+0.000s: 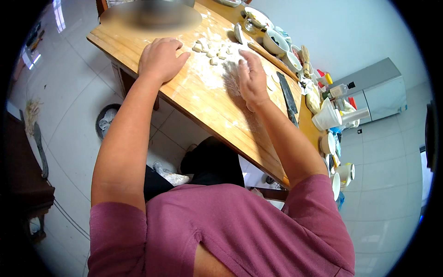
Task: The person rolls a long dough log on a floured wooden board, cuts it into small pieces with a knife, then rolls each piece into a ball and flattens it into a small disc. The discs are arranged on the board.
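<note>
Both hands are loosely spread, with no grip to be seen: the left hand [160, 57] rests palm down near the board's left edge, and the right hand [253, 81] is held low at the centre right, fingers extended; whether anything lies beneath its palm cannot be told. Between them, in the upper middle of the frame, sits a loose cluster of small dough pieces [212, 54] on the floured wooden board [194, 101]. To the right of the right hand lie pale flat rounds [270, 84], beside a dark-bladed knife [287, 94], with a wooden rolling pin [273, 60] angled above.

The step in hand looks like working the pieces into rounds. To do it well, the person would best keep each piece separate and dusted on every side, since cut faces may stick together. Pressing should be even, with a flat palm, so the edges do not come out lopsided. The right forearm is best kept clear of the blade close by.
</note>
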### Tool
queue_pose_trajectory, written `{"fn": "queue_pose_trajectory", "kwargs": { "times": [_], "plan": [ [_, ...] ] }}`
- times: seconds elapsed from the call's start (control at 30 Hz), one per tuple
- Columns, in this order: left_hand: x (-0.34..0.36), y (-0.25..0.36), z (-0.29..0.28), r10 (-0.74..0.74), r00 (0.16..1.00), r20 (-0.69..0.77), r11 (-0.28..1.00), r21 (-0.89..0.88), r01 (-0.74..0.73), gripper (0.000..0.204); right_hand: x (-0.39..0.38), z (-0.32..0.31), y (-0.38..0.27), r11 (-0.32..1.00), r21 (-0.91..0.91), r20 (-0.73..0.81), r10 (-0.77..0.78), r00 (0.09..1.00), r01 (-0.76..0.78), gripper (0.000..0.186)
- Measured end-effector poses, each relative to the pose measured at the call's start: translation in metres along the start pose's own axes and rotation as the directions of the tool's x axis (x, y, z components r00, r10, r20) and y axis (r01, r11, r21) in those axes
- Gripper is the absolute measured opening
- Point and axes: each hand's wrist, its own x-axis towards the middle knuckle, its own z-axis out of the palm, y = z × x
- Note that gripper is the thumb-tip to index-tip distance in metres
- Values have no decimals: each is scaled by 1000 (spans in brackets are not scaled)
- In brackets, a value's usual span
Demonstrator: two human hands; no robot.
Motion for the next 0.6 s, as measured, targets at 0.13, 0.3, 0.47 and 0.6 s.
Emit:
{"fn": "queue_pose_trajectory", "kwargs": {
  "times": [0.13,0.3,0.47,0.6],
  "plan": [
    [-1,0,1,30,999,-13,999,23,-30,45,-6,2,-5,991,-107,165,-61,984,79,42],
    [-2,-6,4,38,999,-9,999,27,-38,45,-4,9,-22,962,-247,268,-50,962,119,58],
    [-1,-3,-2,28,1000,2,999,29,-29,45,6,-2,-26,882,306,187,314,931,-359,67],
    [3,-2,3,50,999,-20,999,9,-50,45,14,-41,35,475,685,186,620,762,-553,53]
  ]
}}
